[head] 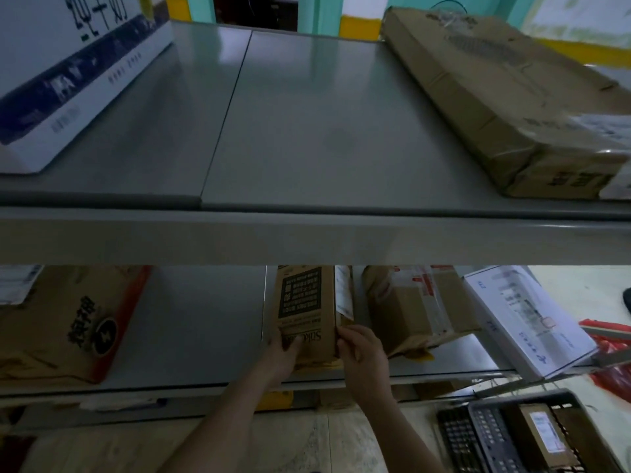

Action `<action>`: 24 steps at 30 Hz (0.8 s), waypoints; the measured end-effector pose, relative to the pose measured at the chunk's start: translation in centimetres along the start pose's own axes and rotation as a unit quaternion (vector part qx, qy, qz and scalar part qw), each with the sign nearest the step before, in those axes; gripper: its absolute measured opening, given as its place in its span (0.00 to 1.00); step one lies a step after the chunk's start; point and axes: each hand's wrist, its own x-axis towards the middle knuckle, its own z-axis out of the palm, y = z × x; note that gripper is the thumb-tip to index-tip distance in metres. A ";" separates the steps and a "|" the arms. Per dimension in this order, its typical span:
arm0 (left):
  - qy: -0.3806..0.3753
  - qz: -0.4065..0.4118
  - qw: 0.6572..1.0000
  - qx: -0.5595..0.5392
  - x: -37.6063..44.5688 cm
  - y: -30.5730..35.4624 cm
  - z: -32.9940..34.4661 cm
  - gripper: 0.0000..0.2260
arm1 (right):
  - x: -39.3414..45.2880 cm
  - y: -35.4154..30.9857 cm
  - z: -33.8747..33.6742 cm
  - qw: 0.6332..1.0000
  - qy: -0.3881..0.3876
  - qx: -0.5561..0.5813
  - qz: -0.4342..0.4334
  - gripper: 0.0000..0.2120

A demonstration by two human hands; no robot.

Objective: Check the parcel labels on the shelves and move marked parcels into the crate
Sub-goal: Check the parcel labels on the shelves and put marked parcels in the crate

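Observation:
A narrow brown cardboard parcel [307, 308] with a black printed panel stands on the lower shelf [198, 336], a white label on its right side. My left hand [281, 353] grips its near left edge and my right hand [362, 353] holds its near right edge. A dark plastic crate [505, 438] sits on the floor at the lower right, with a small brown labelled parcel [546, 435] inside it.
The upper shelf [307, 131] carries a white and blue box [68, 73] at the left and a long brown carton [495, 97] at the right. On the lower shelf lie a brown and red box [68, 326], a taped parcel [409, 308] and a white box [526, 319].

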 end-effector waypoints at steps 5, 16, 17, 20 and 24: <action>0.036 0.035 0.999 0.010 -1.7 2.1 -1.1 0.41 | 0.6 -1.1 1.6 0.999 -0.048 0.010 -0.023 0.11; 0.048 0.091 0.992 -0.074 -4.3 3.9 -3.1 0.18 | 2.2 -3.1 3.3 0.993 -0.106 0.020 0.056 0.26; 0.046 0.085 0.992 -0.078 -4.2 3.9 -3.2 0.17 | 2.1 -3.1 3.3 0.994 -0.096 0.009 0.056 0.27; 0.045 0.078 0.993 -0.078 -4.0 4.1 -3.2 0.14 | 2.0 -3.2 3.0 0.993 -0.087 -0.028 0.070 0.27; 0.053 0.071 0.995 -0.049 -3.6 5.0 -3.4 0.16 | 2.7 -3.5 2.6 0.987 -0.130 -0.038 0.091 0.29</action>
